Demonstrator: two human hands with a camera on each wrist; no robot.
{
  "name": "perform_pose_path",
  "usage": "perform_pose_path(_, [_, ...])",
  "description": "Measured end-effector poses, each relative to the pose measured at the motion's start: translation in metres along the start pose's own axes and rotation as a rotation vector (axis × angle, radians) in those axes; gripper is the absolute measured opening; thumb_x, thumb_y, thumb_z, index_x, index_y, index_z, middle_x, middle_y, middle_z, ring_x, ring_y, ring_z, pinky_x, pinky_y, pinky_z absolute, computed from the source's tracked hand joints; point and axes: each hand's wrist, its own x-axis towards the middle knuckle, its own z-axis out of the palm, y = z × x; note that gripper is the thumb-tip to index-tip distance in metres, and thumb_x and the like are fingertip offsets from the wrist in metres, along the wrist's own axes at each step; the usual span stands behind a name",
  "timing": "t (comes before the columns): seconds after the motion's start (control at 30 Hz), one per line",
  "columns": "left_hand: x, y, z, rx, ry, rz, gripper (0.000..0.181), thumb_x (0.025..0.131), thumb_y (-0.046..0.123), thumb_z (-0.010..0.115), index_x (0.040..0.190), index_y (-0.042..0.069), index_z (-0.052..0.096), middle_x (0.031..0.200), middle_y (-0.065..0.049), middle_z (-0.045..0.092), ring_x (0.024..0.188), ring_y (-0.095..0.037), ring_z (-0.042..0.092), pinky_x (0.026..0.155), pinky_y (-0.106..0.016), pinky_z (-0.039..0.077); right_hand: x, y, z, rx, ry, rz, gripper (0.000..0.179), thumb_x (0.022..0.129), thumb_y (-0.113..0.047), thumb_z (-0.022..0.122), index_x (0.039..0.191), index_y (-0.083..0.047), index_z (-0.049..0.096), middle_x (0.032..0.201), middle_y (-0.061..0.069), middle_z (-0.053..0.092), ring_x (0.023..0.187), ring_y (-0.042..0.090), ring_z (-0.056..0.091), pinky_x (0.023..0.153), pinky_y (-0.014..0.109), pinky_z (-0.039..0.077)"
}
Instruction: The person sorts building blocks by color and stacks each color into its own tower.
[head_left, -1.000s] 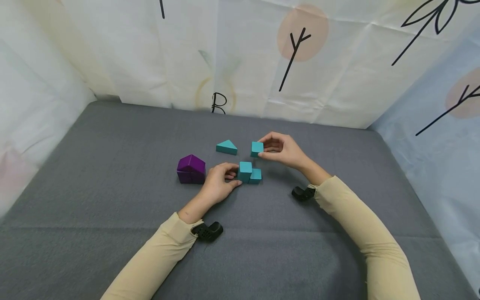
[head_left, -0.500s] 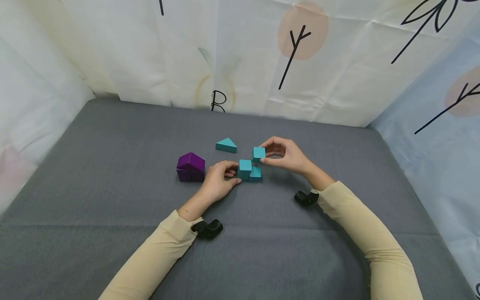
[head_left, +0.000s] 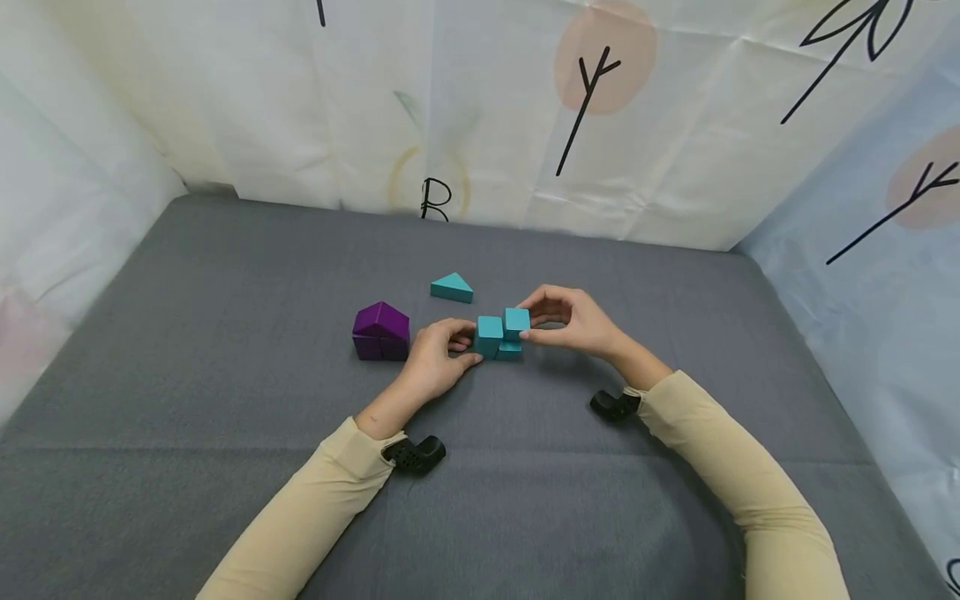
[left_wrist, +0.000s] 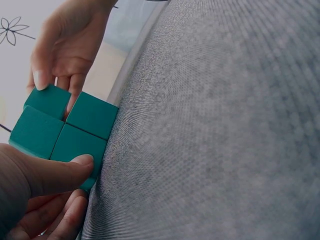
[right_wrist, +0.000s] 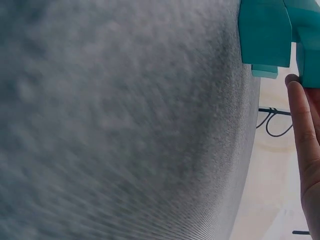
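Note:
In the head view, my left hand (head_left: 433, 358) holds the bottom of a two-high stack of teal cubes (head_left: 489, 335). Its thumb (left_wrist: 67, 172) lies against the lower cube's face, with the fingers curled at the side. Beside the stack, on the cloth, sits another teal cube (right_wrist: 265, 35). My right hand (head_left: 576, 323) pinches a further teal cube (head_left: 517, 322) between thumb and fingertips, just above that one and next to the stack's top. A narrow gap shows under the held cube in the left wrist view.
A teal triangular block (head_left: 452, 288) lies behind the stack. Left of my left hand stands a small purple block house (head_left: 381, 332) with a pointed top. Grey cloth (head_left: 480, 517) covers the table, and printed curtains (head_left: 495, 108) hang at the back and sides.
My right hand has brought its teal cube toward me, from behind the cubes to over the single one beside the stack. My left hand stays in place.

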Motion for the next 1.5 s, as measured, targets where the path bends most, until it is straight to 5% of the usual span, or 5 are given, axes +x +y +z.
perform_pose_path(1.5, [0.0005,-0.0031,0.0006,0.016,-0.001,0.005,0.038,0.084,0.003,0.072,0.122,0.000,0.063,0.115,-0.015,0.065,0.102,-0.026,0.064,0.091,-0.035,0.054,-0.0077,0.0012,0.0080,0.018,-0.041,0.045,0.037,0.084,-0.002,0.071,0.119,0.002,0.059,0.115,0.018,0.062,0.104,0.015,0.063,0.092,0.036,0.054])
